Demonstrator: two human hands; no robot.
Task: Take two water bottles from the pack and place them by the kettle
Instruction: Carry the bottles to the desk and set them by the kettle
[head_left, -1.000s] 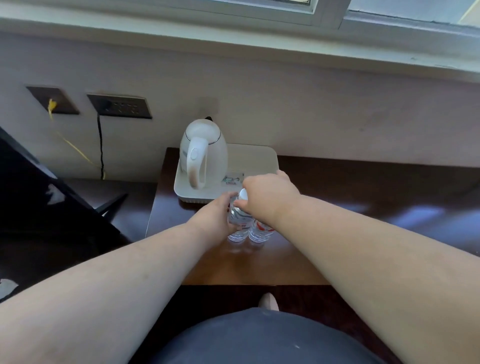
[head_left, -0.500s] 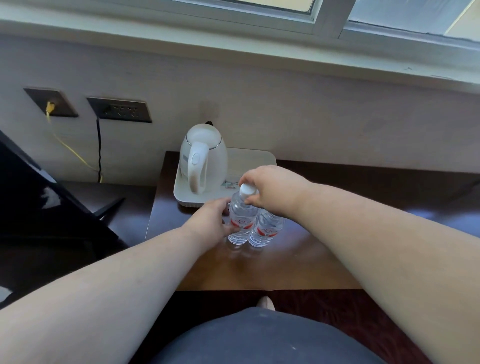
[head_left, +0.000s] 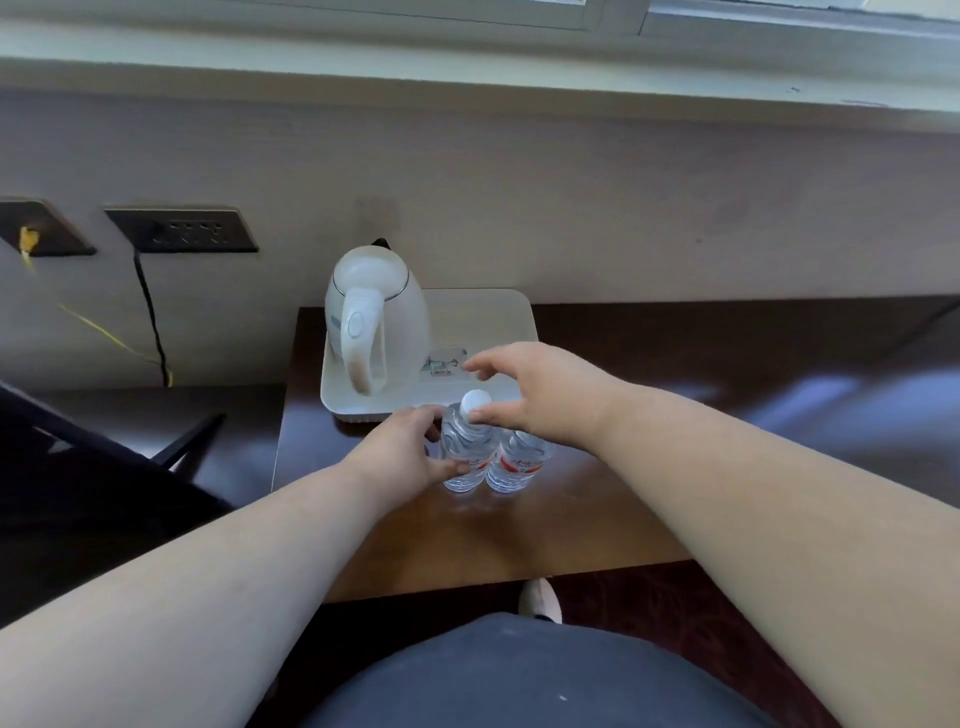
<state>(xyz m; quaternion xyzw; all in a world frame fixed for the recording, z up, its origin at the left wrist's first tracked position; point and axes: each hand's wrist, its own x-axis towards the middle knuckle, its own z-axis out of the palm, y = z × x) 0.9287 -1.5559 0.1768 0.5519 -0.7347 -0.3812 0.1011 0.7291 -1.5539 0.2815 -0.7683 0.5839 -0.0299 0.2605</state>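
Observation:
Two clear water bottles with red labels stand upright side by side on the brown table (head_left: 519, 540), just in front of the tray. The left bottle (head_left: 464, 451) shows its white cap; the right bottle (head_left: 521, 464) has its top hidden under my right hand. My left hand (head_left: 408, 451) cups the left bottle's side, thumb in front and fingers behind. My right hand (head_left: 537, 395) hovers over the bottle tops with fingers spread, its thumb touching the left bottle's cap. The white kettle (head_left: 374, 325) stands on the white tray (head_left: 488, 322) right behind the bottles.
Wall sockets (head_left: 182, 229) with a black cord (head_left: 150, 312) and a yellow cable are at the left. A dark chair (head_left: 78, 467) stands left of the table. The table's front edge is near my body, with a foot (head_left: 540, 600) below it. A window sill runs above.
My right hand has lifted off the bottle tops and spread its fingers, uncovering the left bottle's cap. The bottles stay standing in place and my left hand stays on the left one.

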